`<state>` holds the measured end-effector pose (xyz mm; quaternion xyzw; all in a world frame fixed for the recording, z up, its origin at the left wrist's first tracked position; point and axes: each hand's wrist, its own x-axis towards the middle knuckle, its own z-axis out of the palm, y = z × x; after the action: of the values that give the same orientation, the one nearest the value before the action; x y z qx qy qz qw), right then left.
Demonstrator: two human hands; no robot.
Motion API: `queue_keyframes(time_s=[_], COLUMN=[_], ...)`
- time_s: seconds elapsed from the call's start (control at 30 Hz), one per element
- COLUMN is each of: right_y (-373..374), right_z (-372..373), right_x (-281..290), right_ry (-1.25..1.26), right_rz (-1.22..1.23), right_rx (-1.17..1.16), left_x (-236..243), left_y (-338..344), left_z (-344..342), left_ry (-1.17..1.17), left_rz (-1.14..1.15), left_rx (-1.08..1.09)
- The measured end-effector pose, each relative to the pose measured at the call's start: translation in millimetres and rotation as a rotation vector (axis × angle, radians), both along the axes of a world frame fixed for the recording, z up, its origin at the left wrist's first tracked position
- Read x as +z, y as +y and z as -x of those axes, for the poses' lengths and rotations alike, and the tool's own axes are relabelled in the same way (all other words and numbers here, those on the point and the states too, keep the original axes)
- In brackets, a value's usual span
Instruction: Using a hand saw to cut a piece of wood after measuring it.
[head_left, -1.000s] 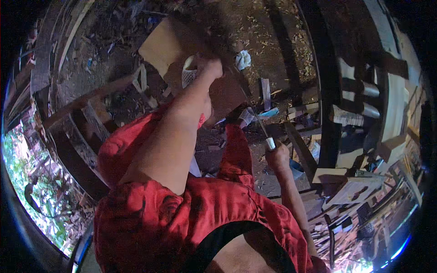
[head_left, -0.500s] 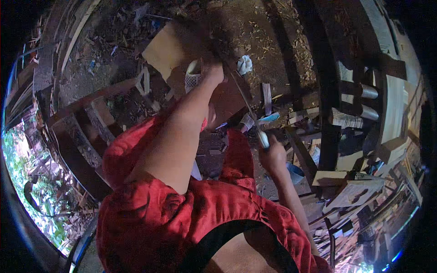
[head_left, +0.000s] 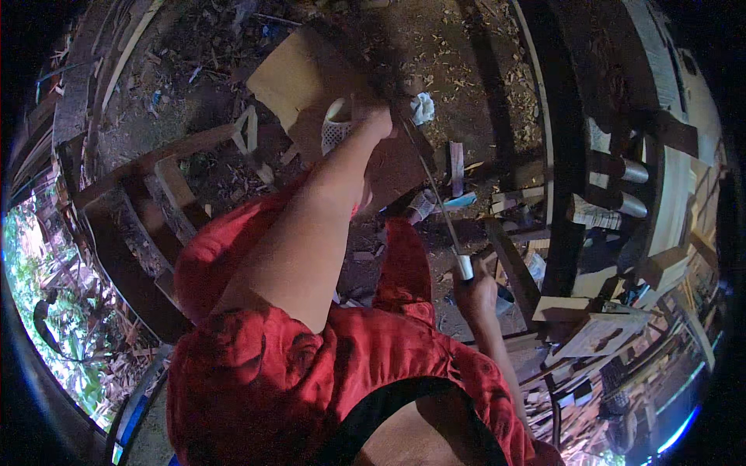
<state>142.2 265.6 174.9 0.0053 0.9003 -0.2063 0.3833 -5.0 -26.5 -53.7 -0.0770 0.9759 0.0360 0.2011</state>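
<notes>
Fingers wrapped closed around a white cylindrical handle, a person's right hand holds a long, thin-bladed metal hand tool, its blade slanting up and leftward toward the left hand. Largest in view is the person's patterned red cloth clothing, spread across the lower centre. Along the right side runs a long, dark wooden beam. Beyond the knees lies a broad, flat brown sheet, tan where light strikes it and darker nearer the body; the left hand is at its right side, and whether those fingers pinch or merely press cannot be told. The blade reaches the sheet's right edge, contact between them unclear. At lower right sits a pale wooden board with dark marks, too small to tell whether they are lettering. A white perforated shoe is over the sheet, just left of the left hand. Smaller still, a crumpled white scrap and a flat, light-blue scrap lie on the littered earth floor.
</notes>
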Motion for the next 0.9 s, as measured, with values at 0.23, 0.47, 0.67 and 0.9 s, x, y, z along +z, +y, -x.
queue_keyframes(time_s=[0.23,0.47,0.67,0.9], right_y=[-5.2,-19.6,8.7,-5.5], right_z=[-13.5,-12.9,-22.5,-56.8], right_x=[-11.8,4.7,-9.6,-63.7], right_ry=[0.009,-0.074,-0.077,0.125], right_rz=[-0.050,0.029,0.076,0.168], right_rx=[-0.041,-0.055,-0.121,-0.228], left_x=[26.0,-4.4,-18.9,20.2], left_y=[5.2,-1.2,-5.2,4.9], left_z=[1.3,-5.8,0.4,0.5], left_ry=[-0.089,0.307,0.201,-0.173], left_rz=[0.093,0.060,-0.036,0.067], left_rx=[-0.014,-0.015,-0.027,-0.039])
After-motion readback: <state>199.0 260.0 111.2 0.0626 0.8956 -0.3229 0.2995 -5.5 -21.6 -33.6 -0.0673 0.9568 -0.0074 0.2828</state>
